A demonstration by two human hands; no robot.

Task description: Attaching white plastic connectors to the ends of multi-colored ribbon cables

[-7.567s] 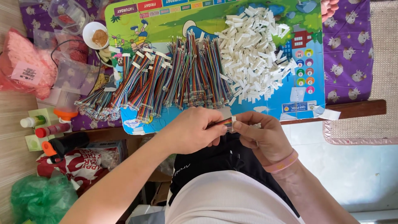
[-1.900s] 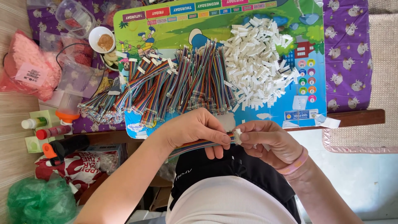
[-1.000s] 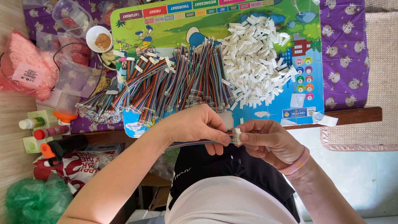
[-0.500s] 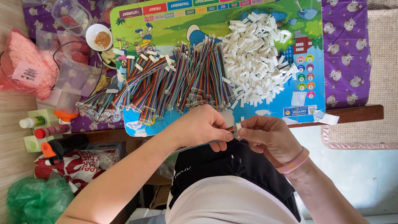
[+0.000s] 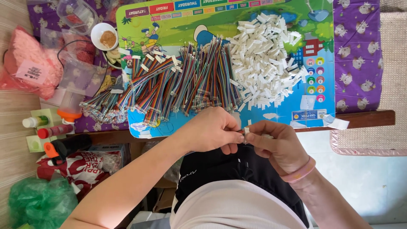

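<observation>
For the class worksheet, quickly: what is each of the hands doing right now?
Left hand: closed, pinching the end of a multicoloured wire bundle.
Right hand: closed, pinching a small white connector against that wire end.

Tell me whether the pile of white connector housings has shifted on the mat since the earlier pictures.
No. The pile of white connector housings lies on the same right part of the colourful mat, beside the rainbow wire bundles; only the head camera drifted slightly.

My left hand (image 5: 212,130) and right hand (image 5: 277,144) met fingertip to fingertip just below the table edge (image 5: 364,118), both curled in a pinch, forearms angling in from either side toward my lap.
</observation>
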